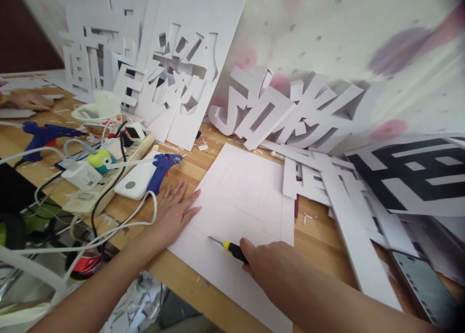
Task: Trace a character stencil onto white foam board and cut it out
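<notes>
A white foam board (236, 202) with faint outlines drawn on it lies at an angle on the wooden table. My right hand (269, 265) is wrapped round a black and yellow utility knife (232, 249), its blade pointing left over the near part of the board. Whether the blade tip touches the surface I cannot tell. My left hand (174, 214) rests flat at the board's left edge, fingers apart, thumb and forefinger on the board. Just beyond it lies a blue glue gun (160, 170) beside a white power bank-like block (136, 178).
A loaded power strip (109, 178) and white cables crowd the left, with another blue glue gun (47, 136). Cut-out boards (181, 76) and white characters (269, 105) lean behind. A phone (425, 279) lies right. Another person's hand (29, 100) is far left.
</notes>
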The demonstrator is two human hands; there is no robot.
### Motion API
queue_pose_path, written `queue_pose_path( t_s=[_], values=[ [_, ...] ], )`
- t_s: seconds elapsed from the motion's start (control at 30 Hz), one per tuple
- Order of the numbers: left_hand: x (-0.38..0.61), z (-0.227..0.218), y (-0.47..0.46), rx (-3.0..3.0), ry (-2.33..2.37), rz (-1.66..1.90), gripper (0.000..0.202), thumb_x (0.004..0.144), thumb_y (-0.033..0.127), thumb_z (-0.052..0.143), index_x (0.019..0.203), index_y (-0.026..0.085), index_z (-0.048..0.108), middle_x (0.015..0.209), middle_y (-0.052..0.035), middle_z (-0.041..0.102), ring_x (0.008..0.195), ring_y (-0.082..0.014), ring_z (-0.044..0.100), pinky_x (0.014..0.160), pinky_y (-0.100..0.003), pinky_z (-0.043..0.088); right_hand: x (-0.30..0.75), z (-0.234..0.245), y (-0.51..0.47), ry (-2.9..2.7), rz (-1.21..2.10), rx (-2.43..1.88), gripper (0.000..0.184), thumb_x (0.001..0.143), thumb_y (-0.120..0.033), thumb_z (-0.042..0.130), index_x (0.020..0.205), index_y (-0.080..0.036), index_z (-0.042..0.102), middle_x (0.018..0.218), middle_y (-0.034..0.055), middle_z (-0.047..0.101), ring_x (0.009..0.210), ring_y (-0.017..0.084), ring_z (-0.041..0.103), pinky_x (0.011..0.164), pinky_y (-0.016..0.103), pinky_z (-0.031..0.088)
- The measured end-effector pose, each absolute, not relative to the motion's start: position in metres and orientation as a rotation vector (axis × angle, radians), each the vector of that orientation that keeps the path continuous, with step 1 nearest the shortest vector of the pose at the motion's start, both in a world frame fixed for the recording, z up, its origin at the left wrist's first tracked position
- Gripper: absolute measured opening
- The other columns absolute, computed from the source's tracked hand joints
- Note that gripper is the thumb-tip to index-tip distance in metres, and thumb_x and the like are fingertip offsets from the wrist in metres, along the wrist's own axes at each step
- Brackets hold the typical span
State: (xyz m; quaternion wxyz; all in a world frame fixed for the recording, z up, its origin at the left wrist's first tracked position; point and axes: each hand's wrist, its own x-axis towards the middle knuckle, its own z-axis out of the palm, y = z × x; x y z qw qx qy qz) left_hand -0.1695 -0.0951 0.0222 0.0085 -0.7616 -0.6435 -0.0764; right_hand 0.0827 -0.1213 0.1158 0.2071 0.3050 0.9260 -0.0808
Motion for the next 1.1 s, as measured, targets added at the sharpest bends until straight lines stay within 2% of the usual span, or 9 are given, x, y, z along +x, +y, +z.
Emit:
queue_pose_path(
  t_s=[0.13, 0.33, 0.57, 0.77, 0.97, 1.1],
  values=[
    [-0.169, 0.023, -0.095, -2.379, -2.019, -0.23, 0.049, 0.09, 0.046, 0.034, 0.131, 0.022, 0.042, 0.141, -0.0158, 0.031, 0.131, -0.027, 0.024, 0.104, -0.048, 0.023, 0.084, 0.113, -0.123, 2.547, -0.264, 0.853, 0.031, 0.073, -0.031, 0.065, 0.097, -0.018, 0.051, 0.054, -0.004, 0.05, 0.042, 0.011, 0.048, 0.04, 0.023, 0.031],
    [-0.169, 0.022, -0.094, -2.362, -2.028, -0.216, 0.049, 0.089, 0.048, 0.034, 0.131, 0.024, 0.042, 0.141, -0.0146, 0.03, 0.13, -0.0265, 0.026, 0.104, -0.049, 0.023, 0.095, 0.115, -0.127, 2.518, -0.275, 0.855, 0.023, 0.067, -0.03, 0.07, 0.08, -0.019, 0.053, 0.06, -0.0015, 0.053, 0.043, 0.009, 0.048, 0.041, 0.024, 0.032],
    [-0.169, 0.024, -0.095, -2.381, -2.038, -0.234, 0.049, 0.089, 0.048, 0.032, 0.131, 0.025, 0.041, 0.142, -0.0115, 0.03, 0.13, -0.026, 0.026, 0.104, -0.048, 0.023, 0.107, 0.115, -0.132, 2.484, -0.262, 0.953, 0.039, 0.061, -0.028, 0.071, 0.095, -0.02, 0.053, 0.053, -0.0038, 0.051, 0.035, 0.011, 0.046, 0.037, 0.025, 0.029],
    [-0.17, 0.025, -0.095, -2.393, -2.06, -0.193, 0.05, 0.089, 0.046, 0.032, 0.132, 0.021, 0.041, 0.142, -0.0144, 0.028, 0.131, -0.0275, 0.022, 0.105, -0.047, 0.021, 0.121, 0.109, -0.137, 2.475, -0.253, 0.984, 0.034, 0.057, -0.024, 0.071, 0.087, -0.022, 0.056, 0.058, -0.0005, 0.055, 0.034, 0.012, 0.046, 0.035, 0.026, 0.028],
    [-0.172, 0.023, -0.093, -2.373, -2.032, -0.176, 0.049, 0.089, 0.047, 0.034, 0.131, 0.024, 0.041, 0.143, -0.0117, 0.029, 0.131, -0.0271, 0.023, 0.105, -0.047, 0.023, 0.134, 0.1, -0.142, 2.444, -0.214, 1.05, 0.04, 0.051, -0.012, 0.069, 0.087, -0.023, 0.056, 0.058, -0.0004, 0.057, 0.034, 0.012, 0.047, 0.034, 0.024, 0.026],
    [-0.172, 0.023, -0.093, -2.379, -2.051, -0.167, 0.049, 0.089, 0.046, 0.034, 0.132, 0.024, 0.041, 0.143, -0.0113, 0.027, 0.131, -0.0264, 0.022, 0.105, -0.048, 0.022, 0.145, 0.093, -0.148, 2.437, -0.214, 1.107, 0.04, 0.054, -0.018, 0.07, 0.091, -0.025, 0.055, 0.052, -0.0021, 0.053, 0.034, 0.014, 0.048, 0.035, 0.025, 0.026]
  ],
)
